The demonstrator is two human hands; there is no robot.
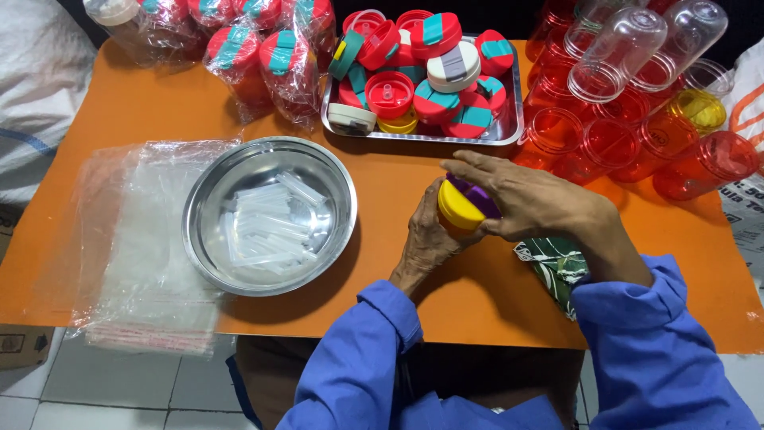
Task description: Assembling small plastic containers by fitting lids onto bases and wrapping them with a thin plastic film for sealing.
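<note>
Both hands grip one bottle: left hand [426, 239] cups it, right hand [521, 199] clamps yellow-purple lid [464, 205] (steel bowl [208, 239] nr left).

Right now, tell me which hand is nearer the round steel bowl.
Left. The left hand grips the yellow lid just right of the steel bowl; the right hand covers the lid from its far side, farther off.

Bright, even light falls from above onto the orange worktop [119, 119]. The steel bowl [269, 215] and clear plastic bags [135, 239] show white glare. Soft shadows sit under the forearms. The view is sharp, with slight bending towards the edges.
</note>
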